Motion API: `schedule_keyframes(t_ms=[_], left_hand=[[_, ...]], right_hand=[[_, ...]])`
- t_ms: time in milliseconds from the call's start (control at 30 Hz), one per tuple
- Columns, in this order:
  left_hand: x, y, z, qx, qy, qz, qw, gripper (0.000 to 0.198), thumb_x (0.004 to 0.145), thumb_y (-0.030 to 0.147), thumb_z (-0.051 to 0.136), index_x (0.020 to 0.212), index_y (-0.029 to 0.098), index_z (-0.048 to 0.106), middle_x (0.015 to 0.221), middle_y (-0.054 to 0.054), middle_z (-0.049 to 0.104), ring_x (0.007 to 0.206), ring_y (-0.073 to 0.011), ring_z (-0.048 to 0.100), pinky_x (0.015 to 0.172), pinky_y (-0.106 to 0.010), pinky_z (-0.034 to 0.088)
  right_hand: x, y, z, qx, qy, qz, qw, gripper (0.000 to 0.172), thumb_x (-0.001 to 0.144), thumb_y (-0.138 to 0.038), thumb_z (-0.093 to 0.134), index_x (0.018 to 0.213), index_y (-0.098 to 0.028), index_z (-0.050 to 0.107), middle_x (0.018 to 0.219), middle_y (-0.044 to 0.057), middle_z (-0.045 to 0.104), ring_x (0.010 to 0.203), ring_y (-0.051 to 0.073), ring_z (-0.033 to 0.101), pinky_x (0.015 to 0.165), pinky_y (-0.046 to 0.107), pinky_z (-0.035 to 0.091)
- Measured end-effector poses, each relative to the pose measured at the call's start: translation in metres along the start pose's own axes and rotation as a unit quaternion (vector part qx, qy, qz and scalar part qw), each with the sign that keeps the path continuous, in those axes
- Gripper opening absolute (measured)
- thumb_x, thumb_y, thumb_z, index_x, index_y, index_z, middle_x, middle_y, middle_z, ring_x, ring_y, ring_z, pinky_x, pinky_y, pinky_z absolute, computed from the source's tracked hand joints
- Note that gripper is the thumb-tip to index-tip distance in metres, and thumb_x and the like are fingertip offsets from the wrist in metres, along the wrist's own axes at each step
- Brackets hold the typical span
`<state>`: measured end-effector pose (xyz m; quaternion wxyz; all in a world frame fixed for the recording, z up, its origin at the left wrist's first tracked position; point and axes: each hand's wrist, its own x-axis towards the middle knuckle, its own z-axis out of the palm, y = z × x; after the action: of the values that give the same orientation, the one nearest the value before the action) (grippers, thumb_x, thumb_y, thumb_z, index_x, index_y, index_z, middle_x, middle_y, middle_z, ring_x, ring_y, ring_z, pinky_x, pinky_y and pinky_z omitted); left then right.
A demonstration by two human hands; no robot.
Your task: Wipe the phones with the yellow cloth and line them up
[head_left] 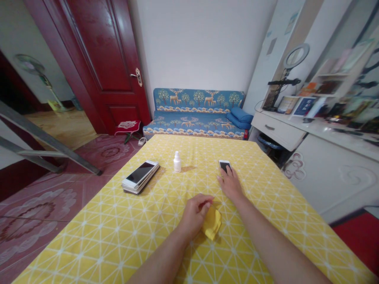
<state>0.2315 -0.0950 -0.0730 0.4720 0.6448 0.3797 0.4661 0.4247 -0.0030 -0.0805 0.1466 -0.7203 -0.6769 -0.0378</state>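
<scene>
A white smartphone lies on the yellow-covered counter under the fingertips of the slightly spread right hand. Nearer, the left hand pinches a yellow cloth. A white dropper bottle and stacked phones stand farther off.

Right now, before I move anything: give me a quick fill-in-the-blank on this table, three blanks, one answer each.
The crumpled cloth in the left hand is ____.
The white phone under the right hand has its screen facing ____.
The stack of phones lies to the ____ of the small white bottle.

Missing words: yellow; up; left.
</scene>
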Motion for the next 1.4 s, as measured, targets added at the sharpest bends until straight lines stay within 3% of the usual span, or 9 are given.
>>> schedule_keyframes(t_ms=[367,500,633,700,800,967,1167,1267,1400], left_hand=[[0.000,0.003,-0.001,0.010,-0.006,0.000,1.000,0.024,0.085,0.028,0.055,0.099,0.018,0.073,0.100,-0.010,0.069,0.097,-0.0211,0.062,0.090,-0.037,0.047],[0.000,0.002,0.000,-0.034,0.006,-0.028,0.999,0.028,0.084,0.033,0.058,0.103,0.017,0.071,0.102,-0.010,0.069,0.097,-0.0215,0.062,0.089,-0.036,0.047],[0.003,0.000,-0.006,-0.102,0.096,-0.059,0.988,0.039,0.086,0.037,0.055,0.116,0.014,0.064,0.095,-0.010,0.069,0.078,-0.0162,0.062,0.076,-0.031,0.050],[0.006,0.000,-0.013,-0.085,0.169,-0.032,0.981,0.037,0.087,0.036,0.052,0.116,0.016,0.062,0.097,-0.008,0.067,0.076,-0.0143,0.061,0.074,-0.029,0.049],[0.009,0.002,-0.031,0.020,0.256,0.026,0.966,0.030,0.089,0.029,0.047,0.112,0.019,0.063,0.104,-0.007,0.066,0.091,-0.0168,0.061,0.083,-0.031,0.047],[0.013,0.013,-0.082,0.349,0.303,0.100,0.881,0.030,0.089,0.022,0.042,0.108,0.022,0.066,0.110,-0.007,0.064,0.109,-0.0218,0.053,0.099,-0.039,0.038],[0.015,0.018,-0.148,0.583,0.408,-0.046,0.701,0.044,0.089,0.031,0.044,0.129,0.017,0.053,0.135,-0.018,0.049,0.137,-0.0360,0.023,0.107,-0.062,0.012],[0.017,0.010,-0.161,0.590,0.391,-0.132,0.694,0.053,0.089,0.038,0.041,0.133,0.009,0.047,0.132,-0.025,0.047,0.133,-0.0407,0.028,0.102,-0.066,0.019],[0.017,0.006,-0.164,0.597,0.367,-0.134,0.701,0.051,0.089,0.035,0.039,0.133,0.012,0.047,0.123,-0.022,0.055,0.126,-0.0369,0.037,0.102,-0.063,0.021]], right_hand=[[0.011,0.008,0.009,0.048,0.030,-0.035,0.998,0.046,0.092,-0.027,0.038,0.135,-0.015,0.051,0.147,0.014,0.040,0.139,0.029,0.027,0.114,0.044,0.020],[0.002,0.000,0.004,0.091,0.063,-0.017,0.994,0.050,0.092,-0.032,0.038,0.140,-0.016,0.043,0.153,0.013,0.029,0.142,0.029,0.020,0.111,0.046,0.025],[-0.036,-0.035,-0.010,0.272,0.109,0.015,0.956,0.048,0.093,-0.035,0.036,0.134,-0.013,0.046,0.141,0.017,0.045,0.133,0.024,0.039,0.106,0.040,0.035],[-0.065,-0.058,-0.021,0.355,0.059,-0.016,0.933,0.040,0.090,-0.038,0.043,0.121,-0.016,0.058,0.123,0.013,0.061,0.116,0.022,0.054,0.099,0.035,0.041],[-0.106,-0.084,-0.040,0.326,-0.007,-0.107,0.939,0.022,0.083,-0.037,0.060,0.096,-0.022,0.068,0.099,0.005,0.064,0.099,0.020,0.057,0.089,0.033,0.043],[-0.134,-0.097,-0.054,0.227,-0.061,-0.172,0.957,0.034,0.067,-0.035,0.078,0.099,-0.027,0.067,0.095,0.001,0.061,0.093,0.021,0.053,0.085,0.035,0.038],[-0.131,-0.095,-0.050,0.242,-0.067,-0.171,0.953,0.028,0.072,-0.029,0.073,0.100,-0.028,0.067,0.097,0.000,0.061,0.094,0.019,0.053,0.085,0.032,0.036],[-0.131,-0.096,-0.051,0.248,-0.071,-0.166,0.952,0.025,0.073,-0.028,0.072,0.098,-0.028,0.067,0.094,0.000,0.061,0.092,0.019,0.053,0.083,0.031,0.036],[-0.130,-0.096,-0.052,0.258,-0.073,-0.161,0.950,0.023,0.073,-0.027,0.072,0.095,-0.028,0.068,0.092,0.000,0.062,0.091,0.018,0.054,0.082,0.031,0.037]])
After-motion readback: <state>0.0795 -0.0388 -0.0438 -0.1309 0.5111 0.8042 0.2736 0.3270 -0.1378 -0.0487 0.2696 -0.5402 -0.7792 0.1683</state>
